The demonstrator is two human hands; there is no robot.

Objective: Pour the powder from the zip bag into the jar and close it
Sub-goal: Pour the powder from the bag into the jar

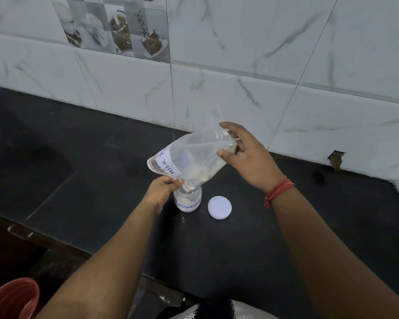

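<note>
Tilted zip bag point(194, 157) over open jar point(188, 201)

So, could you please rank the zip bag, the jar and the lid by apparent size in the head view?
1. zip bag, clearly largest.
2. jar and lid: they look alike, and the jar is partly hidden, so I will not rank them.

Soft, even light fell from above, leaving a pale sheen on the dark counter point(251, 245), faint shadows, mild overall softness, and wide-angle bending of the wall tiles point(240, 54) toward the edges.
</note>
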